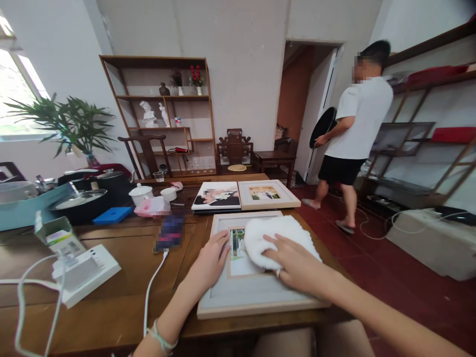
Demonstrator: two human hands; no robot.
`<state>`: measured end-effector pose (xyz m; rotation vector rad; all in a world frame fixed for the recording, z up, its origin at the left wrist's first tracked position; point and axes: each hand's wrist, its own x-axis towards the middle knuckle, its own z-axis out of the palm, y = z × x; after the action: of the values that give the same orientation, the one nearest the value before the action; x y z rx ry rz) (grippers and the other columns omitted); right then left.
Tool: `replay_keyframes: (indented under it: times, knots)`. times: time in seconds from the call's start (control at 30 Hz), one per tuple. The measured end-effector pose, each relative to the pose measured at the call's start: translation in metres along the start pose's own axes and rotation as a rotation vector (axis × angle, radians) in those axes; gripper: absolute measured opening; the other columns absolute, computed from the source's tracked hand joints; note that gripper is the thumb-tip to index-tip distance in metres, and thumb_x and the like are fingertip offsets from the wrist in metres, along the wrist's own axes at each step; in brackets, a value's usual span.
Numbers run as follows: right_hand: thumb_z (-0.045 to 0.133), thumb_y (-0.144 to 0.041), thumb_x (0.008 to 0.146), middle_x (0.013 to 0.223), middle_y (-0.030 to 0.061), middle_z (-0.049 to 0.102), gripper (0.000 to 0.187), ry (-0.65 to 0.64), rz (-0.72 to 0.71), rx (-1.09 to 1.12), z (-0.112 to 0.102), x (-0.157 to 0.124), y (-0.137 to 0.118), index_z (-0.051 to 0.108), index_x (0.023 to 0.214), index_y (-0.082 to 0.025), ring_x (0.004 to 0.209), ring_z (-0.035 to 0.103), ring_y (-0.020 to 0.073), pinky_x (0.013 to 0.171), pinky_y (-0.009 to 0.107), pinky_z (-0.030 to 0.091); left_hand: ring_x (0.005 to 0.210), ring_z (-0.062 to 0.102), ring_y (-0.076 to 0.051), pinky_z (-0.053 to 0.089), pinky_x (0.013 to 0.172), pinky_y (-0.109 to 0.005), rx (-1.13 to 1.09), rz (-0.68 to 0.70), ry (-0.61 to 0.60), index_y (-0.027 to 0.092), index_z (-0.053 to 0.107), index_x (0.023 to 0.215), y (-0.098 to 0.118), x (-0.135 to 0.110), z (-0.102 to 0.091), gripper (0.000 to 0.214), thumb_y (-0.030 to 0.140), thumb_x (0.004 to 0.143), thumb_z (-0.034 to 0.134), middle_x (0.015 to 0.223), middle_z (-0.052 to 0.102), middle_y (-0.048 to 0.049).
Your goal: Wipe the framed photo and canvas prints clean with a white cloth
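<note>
A pale-wood picture frame (260, 297) with a wide light mat and a small photo (237, 245) in its middle lies flat at the table's near edge. My left hand (210, 258) grips its left side, the fingertips reaching over the rim toward the photo. Under my right hand (293, 260) is a white fluffy cloth (278, 238), held bunched and pressed onto the frame's face. It covers the photo's right part. A ring shows on one right finger. Just beyond lie a second framed picture (269, 192) and a black-and-white photo panel (215, 195), side by side.
On the wooden table (137, 267)'s left are a white box (89, 272), a white cable (150, 287), a lidded pan (79, 203), a blue block (112, 214) and a white teapot (141, 193). Another person (357, 114) stands right, holding a black round object (323, 128).
</note>
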<state>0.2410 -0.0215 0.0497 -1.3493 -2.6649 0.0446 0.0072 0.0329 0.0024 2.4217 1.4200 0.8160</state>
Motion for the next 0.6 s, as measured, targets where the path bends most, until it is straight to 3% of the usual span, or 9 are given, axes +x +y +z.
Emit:
replay_keyframes:
  times: [0.13, 0.23, 0.4, 0.5, 0.6]
  knots:
    - [0.043, -0.004, 0.065, 0.135, 0.0173, 0.041, 0.054, 0.119, 0.015, -0.142, 0.002, 0.034, 0.045, 0.054, 0.117, -0.011, 0.129, 0.029, 0.0254, 0.106, 0.044, 0.02, 0.121, 0.045, -0.021, 0.037, 0.101, -0.039, -0.007, -0.007, 0.005, 0.017, 0.055, 0.117, 0.0, -0.001, 0.0, 0.036, 0.027, 0.088, 0.037, 0.13, 0.051, -0.0099]
    - [0.043, -0.002, 0.063, 0.137, 0.0116, 0.041, 0.054, 0.097, -0.027, -0.155, 0.003, 0.051, 0.057, 0.056, 0.114, -0.014, 0.131, 0.023, 0.0266, 0.106, 0.047, 0.017, 0.119, 0.047, -0.021, 0.038, 0.1, -0.04, -0.01, -0.005, 0.04, 0.018, 0.056, 0.116, -0.001, -0.001, 0.002, 0.035, 0.026, 0.087, 0.039, 0.128, 0.053, -0.0097]
    - [0.041, -0.004, 0.062, 0.128, 0.0124, 0.05, 0.05, -0.016, -0.079, -0.051, 0.0, 0.035, 0.033, 0.06, 0.107, -0.015, 0.128, 0.029, 0.026, 0.104, 0.047, 0.019, 0.119, 0.048, -0.022, 0.038, 0.1, -0.041, -0.013, -0.004, 0.058, 0.017, 0.056, 0.117, 0.0, -0.001, 0.003, 0.035, 0.025, 0.087, 0.04, 0.127, 0.054, -0.0107]
    - [0.039, -0.005, 0.061, 0.11, 0.0103, 0.062, 0.045, -0.145, -0.101, 0.046, -0.018, 0.007, 0.011, 0.063, 0.097, -0.018, 0.119, 0.043, 0.0249, 0.099, 0.043, 0.028, 0.12, 0.047, -0.022, 0.038, 0.1, -0.041, -0.006, -0.015, 0.04, 0.016, 0.055, 0.118, 0.0, -0.001, 0.003, 0.036, 0.025, 0.087, 0.039, 0.128, 0.052, -0.011]
    - [0.039, -0.006, 0.059, 0.092, 0.0073, 0.066, 0.039, -0.279, -0.087, 0.116, -0.043, -0.019, -0.012, 0.064, 0.085, -0.02, 0.096, 0.057, 0.0233, 0.082, 0.035, 0.041, 0.12, 0.046, -0.022, 0.038, 0.1, -0.041, 0.002, -0.022, 0.028, 0.016, 0.054, 0.118, -0.002, -0.001, 0.004, 0.036, 0.026, 0.087, 0.038, 0.128, 0.052, -0.011]
